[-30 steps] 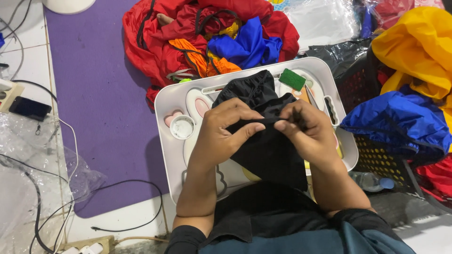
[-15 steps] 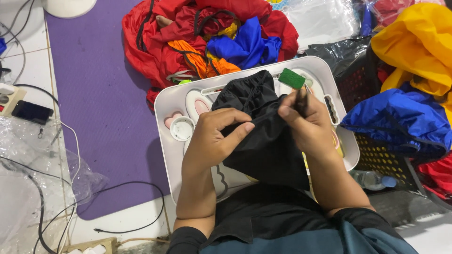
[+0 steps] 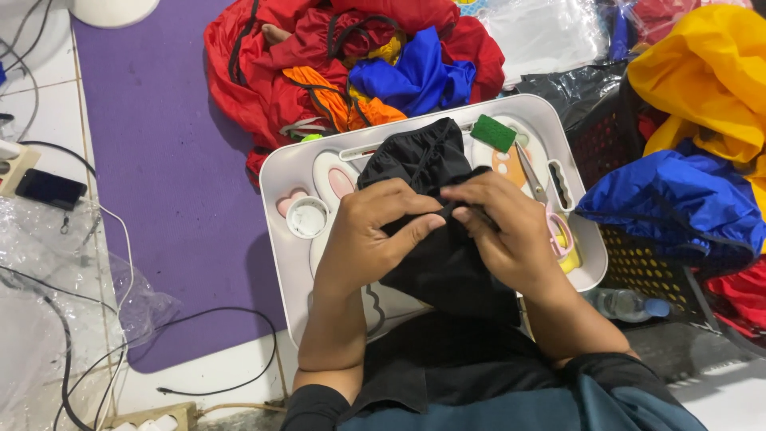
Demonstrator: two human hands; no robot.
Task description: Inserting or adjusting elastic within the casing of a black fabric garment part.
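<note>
A black cloth piece (image 3: 431,239) lies bunched over a white lap tray (image 3: 279,168) in front of me. My left hand (image 3: 375,231) pinches the cloth near its middle, thumb and fingers closed on a fold. My right hand (image 3: 503,231) grips the same fold from the right, its fingertips meeting those of my left hand. A green pad (image 3: 492,132) and a thin metal tool (image 3: 530,177) lie on the tray beyond my right hand. A small white round lid (image 3: 306,217) sits left of my left hand.
A heap of red, orange and blue cloth (image 3: 351,72) lies past the tray on a purple mat (image 3: 159,175). Yellow and blue cloth (image 3: 694,160) drapes over a dark basket (image 3: 646,263) at right. A phone (image 3: 50,188), cables and clear plastic lie at left.
My right hand has come back down from the upper right to meet my left hand on the cloth fold. My left hand stayed nearly in place.
</note>
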